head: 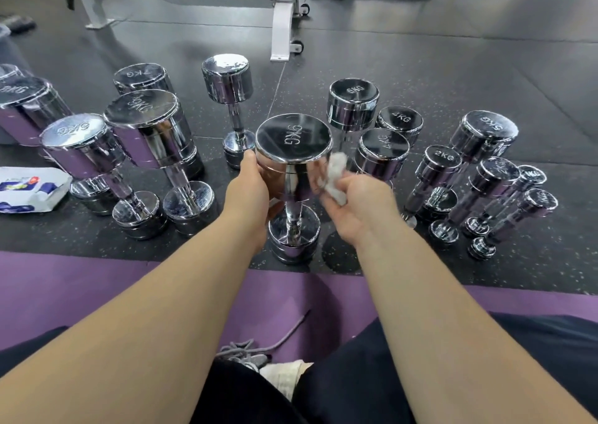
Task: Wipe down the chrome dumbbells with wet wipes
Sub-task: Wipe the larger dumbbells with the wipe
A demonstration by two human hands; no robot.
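Risk: 9KG dumbbell (293, 152) stands on end (top-heavy, narrow base). A hard sideways rub could tip it into the 4KG dumbbell (383, 155) just right of it.

Left hand (249, 190) wraps the upper head's left side, fingers curled round the chrome. Right hand (352, 203) clenches a crumpled wet wipe (333, 174), pressed to the head's right side. Wipe pack (32, 190) lies well left of it.

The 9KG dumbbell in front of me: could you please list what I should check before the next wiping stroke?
1. 9KG dumbbell upright on the floor: ok.
2. Left hand holds its upper head: ok.
3. Wet wipe bunched in right hand: ok.
4. Wipe touching the chrome: cannot tell, blurred.
5. Wipe damp enough: cannot tell.
6. Wipes pack on the floor, left: ok.
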